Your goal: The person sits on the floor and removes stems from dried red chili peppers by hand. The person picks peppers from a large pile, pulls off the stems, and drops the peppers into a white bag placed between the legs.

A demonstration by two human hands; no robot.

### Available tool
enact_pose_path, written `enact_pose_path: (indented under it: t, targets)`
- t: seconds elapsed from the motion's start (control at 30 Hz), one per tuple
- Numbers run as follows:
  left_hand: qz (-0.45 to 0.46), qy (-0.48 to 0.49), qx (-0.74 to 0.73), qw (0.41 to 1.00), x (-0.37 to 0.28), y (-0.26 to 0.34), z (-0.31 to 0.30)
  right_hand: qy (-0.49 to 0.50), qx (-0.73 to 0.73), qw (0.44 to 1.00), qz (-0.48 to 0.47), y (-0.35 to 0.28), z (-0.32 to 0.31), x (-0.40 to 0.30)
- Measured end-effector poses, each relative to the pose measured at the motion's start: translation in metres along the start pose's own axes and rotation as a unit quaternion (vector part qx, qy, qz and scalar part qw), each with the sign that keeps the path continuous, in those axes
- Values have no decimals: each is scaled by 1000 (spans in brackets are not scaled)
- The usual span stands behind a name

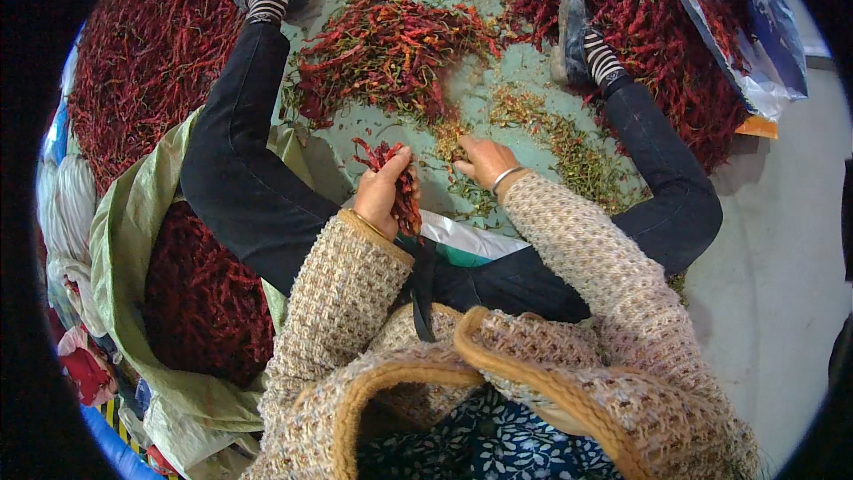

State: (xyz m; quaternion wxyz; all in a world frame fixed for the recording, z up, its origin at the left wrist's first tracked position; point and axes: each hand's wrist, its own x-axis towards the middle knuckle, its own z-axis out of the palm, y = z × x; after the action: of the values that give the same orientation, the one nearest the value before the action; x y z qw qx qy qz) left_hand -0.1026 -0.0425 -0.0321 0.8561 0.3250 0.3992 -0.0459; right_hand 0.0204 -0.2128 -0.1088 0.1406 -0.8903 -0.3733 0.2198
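Before me on the pale green floor lies a pile of dried red chili peppers [393, 47] with greenish stems. My left hand [384, 193] is closed around a bunch of dried red chilies [406, 203], whose tips stick out above and below the fist. Just right of it, my right hand [485, 161] hovers over loose seeds and stem bits [453, 140], its fingers curled; whether a small piece is pinched between them cannot be told. A strip of green stems and yellow seeds [580, 153] runs beyond the right wrist.
At my left stands an open green woven sack [126, 227] with dark red chilies inside [206, 300]. Large chili heaps lie at the upper left [153, 60] and upper right [653, 47]. A blue and white plastic bag [773, 33] holds more chilies. My legs spread around the near pile.
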Motion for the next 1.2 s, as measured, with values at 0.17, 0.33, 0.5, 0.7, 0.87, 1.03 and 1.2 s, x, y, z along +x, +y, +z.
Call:
enact_pose_path:
  t: [0.17,0.33,0.5,0.7,0.87,1.03,1.2]
  targets:
    - [0,3,-9,1000,1,-1,-5,13,122,992,7,9,-3,12]
    - [4,0,31,1000,-1,0,5,-31,467,875,125,11,-61,18]
    - [116,-12,166,979,-1,-8,14,-45,325,940,-94,-52,-68,3]
    - [49,22,49,997,9,-3,0,12,154,986,60,7,-8,12]
    - [-13,21,78,997,8,-1,5,-26,-28,995,91,23,37,-1]
    - [-5,24,87,996,5,-4,0,32,53,998,32,-20,-13,-5]
    - [-8,3,69,998,7,-8,11,93,174,980,-24,-66,-61,-19]
